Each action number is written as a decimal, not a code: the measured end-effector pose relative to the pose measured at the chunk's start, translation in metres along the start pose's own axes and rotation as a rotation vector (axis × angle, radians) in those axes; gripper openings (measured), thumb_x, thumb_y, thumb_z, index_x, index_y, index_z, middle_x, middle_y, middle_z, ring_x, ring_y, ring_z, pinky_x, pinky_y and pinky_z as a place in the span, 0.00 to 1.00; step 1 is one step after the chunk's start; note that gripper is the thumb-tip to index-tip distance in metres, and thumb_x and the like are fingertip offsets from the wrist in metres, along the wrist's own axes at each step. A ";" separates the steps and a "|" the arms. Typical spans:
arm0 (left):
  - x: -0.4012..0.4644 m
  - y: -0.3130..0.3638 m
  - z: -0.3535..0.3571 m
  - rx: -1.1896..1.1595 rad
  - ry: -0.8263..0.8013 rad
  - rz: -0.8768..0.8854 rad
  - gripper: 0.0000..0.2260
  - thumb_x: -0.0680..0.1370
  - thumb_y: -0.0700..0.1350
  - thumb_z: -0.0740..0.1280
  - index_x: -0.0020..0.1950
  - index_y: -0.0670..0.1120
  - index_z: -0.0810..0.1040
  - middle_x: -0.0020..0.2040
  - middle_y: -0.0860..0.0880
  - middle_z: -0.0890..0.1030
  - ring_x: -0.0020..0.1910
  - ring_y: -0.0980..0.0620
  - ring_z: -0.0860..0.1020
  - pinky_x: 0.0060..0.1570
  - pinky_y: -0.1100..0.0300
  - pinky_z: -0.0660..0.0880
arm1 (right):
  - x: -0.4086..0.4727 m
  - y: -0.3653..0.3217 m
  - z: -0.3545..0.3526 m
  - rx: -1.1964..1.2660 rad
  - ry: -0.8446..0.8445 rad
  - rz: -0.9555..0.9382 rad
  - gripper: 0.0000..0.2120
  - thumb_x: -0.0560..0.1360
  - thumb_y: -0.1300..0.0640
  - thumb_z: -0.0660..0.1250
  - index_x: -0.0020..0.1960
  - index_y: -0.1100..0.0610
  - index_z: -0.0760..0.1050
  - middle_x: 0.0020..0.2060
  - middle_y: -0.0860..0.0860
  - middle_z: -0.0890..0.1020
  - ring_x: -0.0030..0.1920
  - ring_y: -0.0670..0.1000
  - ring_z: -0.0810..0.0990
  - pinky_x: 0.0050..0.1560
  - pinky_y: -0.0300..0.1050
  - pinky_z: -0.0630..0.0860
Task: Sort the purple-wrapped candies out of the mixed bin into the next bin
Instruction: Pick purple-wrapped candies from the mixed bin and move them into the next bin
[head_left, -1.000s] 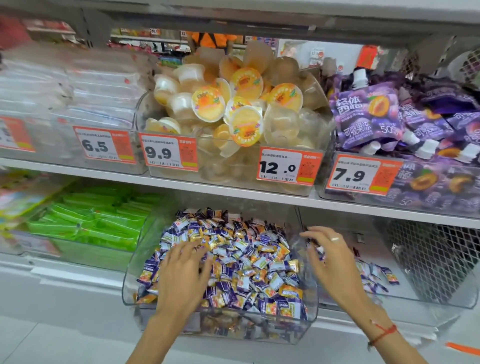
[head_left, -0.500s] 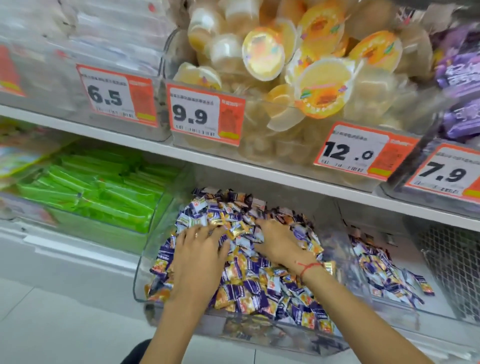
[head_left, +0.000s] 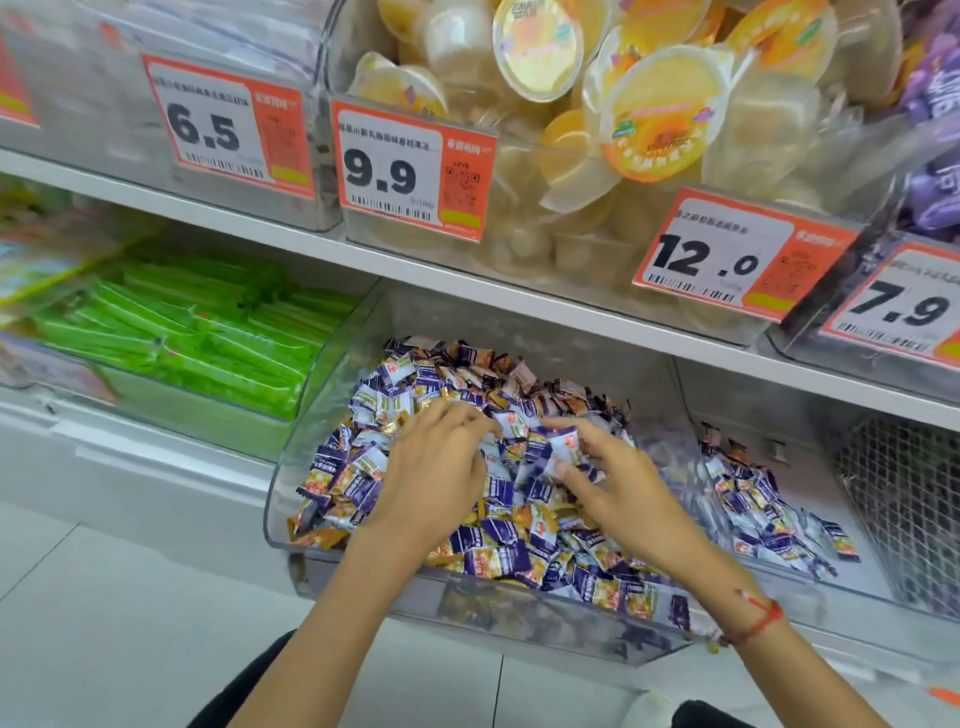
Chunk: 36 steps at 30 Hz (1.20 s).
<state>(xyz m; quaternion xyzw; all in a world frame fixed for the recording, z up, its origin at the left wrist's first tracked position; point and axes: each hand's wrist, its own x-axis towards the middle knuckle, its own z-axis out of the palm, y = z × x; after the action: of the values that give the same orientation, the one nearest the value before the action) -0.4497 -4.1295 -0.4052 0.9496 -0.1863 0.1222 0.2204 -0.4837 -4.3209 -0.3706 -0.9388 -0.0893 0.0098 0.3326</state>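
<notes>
Right hand (head_left: 610, 480), earlier flat on the pile, now pinches a purple candy (head_left: 563, 448); left hand (head_left: 434, 475) stays spread, relaxed, in the mixed bin (head_left: 291, 470).

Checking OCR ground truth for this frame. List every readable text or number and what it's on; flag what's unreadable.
"6.5": price tag on the upper left clear bin.
"9.9": price tag on the jelly cup bin.
"12.0": price tag on the same bin's right end.
"7.9": price tag on the purple pouch bin.
Chinese small print, barcodes and QR codes on the tags: too blurred.
Jelly cup lids and candy wrappers: print too small to read.
</notes>
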 end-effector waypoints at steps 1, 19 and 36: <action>0.003 -0.001 0.001 0.034 -0.044 0.017 0.18 0.80 0.43 0.59 0.69 0.53 0.71 0.65 0.56 0.72 0.65 0.53 0.65 0.60 0.58 0.61 | -0.004 0.000 -0.005 0.039 0.003 0.008 0.16 0.80 0.54 0.61 0.65 0.39 0.69 0.61 0.49 0.78 0.55 0.66 0.78 0.54 0.61 0.77; -0.002 -0.008 -0.013 0.031 -0.108 -0.114 0.05 0.78 0.53 0.65 0.53 0.57 0.76 0.52 0.57 0.81 0.54 0.55 0.75 0.61 0.59 0.61 | 0.087 0.004 0.039 -0.448 -0.141 0.024 0.22 0.76 0.52 0.67 0.70 0.47 0.70 0.63 0.54 0.73 0.63 0.56 0.73 0.58 0.51 0.73; -0.018 -0.002 -0.019 -0.028 0.020 -0.080 0.13 0.77 0.50 0.67 0.62 0.55 0.76 0.49 0.54 0.82 0.50 0.52 0.77 0.62 0.55 0.68 | -0.024 -0.010 -0.025 0.227 -0.055 0.037 0.14 0.76 0.52 0.68 0.61 0.45 0.76 0.60 0.40 0.78 0.56 0.36 0.76 0.60 0.38 0.73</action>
<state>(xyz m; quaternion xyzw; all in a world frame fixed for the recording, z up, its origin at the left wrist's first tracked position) -0.4682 -4.1139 -0.3949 0.9518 -0.1479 0.1199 0.2404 -0.5070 -4.3328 -0.3462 -0.8959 -0.0793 0.0520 0.4339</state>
